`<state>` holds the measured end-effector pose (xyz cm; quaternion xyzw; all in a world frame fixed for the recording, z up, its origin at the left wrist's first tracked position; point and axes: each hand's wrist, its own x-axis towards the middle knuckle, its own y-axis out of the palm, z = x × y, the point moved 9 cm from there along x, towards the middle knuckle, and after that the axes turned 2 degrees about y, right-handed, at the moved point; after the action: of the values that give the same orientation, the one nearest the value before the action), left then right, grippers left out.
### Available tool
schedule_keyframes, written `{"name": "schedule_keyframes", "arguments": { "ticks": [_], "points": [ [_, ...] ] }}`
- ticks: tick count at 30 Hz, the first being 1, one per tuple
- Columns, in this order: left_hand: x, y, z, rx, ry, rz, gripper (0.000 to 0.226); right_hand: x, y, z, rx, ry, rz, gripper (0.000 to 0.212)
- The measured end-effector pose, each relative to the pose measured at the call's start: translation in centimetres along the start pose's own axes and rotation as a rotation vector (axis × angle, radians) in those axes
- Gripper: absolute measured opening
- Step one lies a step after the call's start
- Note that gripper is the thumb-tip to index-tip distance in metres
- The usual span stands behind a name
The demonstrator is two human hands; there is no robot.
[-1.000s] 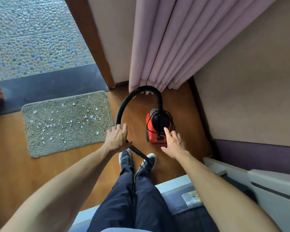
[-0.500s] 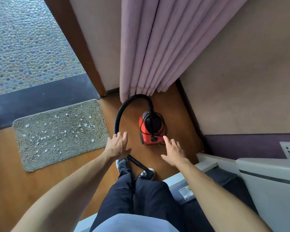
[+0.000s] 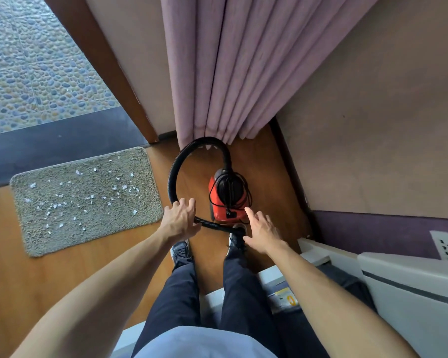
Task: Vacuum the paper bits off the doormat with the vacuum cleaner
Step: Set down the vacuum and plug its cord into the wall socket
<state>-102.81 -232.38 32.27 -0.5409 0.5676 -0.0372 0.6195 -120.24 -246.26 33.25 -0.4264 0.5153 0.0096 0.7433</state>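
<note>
Legs have parted since the earlier frame, the left shoe (image 3: 180, 251) and right shoe (image 3: 233, 241) now apart with bare floor between; both hands keep their places. Left hand (image 3: 180, 220) fingers curl round the black hose (image 3: 175, 171), gripping it. Right hand (image 3: 263, 233) fingers are spread and hold nothing, the index tip at the lower corner of the red vacuum cleaner (image 3: 219, 206); contact cannot be told. From the grip the hose arcs up to the curtain (image 3: 230, 73) hem and down into the vacuum's top. The wall (image 3: 373, 125) hems the right, white furniture (image 3: 411, 293) the lower right; wooden floor (image 3: 62, 280) lies open to the left. The grey doormat (image 3: 93, 228) lies left of centre, just beside the hose loop, white paper bits (image 3: 124, 187) scattered across its pile
</note>
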Motion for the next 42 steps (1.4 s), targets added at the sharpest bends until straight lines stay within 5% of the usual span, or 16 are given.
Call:
{"name": "schedule_keyframes", "arguments": {
  "ticks": [20, 34, 42],
  "points": [
    [7.1, 12.9, -6.6, -0.339, -0.369, 0.014, 0.063, 16.1, -0.8, -8.1, -0.594, -0.429, 0.118, 0.085],
    [13.9, 24.2, -6.1, -0.430, -0.385, 0.060, 0.065, 25.4, 7.0, -7.6, -0.701, -0.527, 0.161, 0.084],
    [15.8, 29.5, -6.8, -0.498, -0.411, 0.060, 0.061, 28.9, 9.7, -1.4, -0.809, -0.690, 0.134, 0.077]
  ]
}}
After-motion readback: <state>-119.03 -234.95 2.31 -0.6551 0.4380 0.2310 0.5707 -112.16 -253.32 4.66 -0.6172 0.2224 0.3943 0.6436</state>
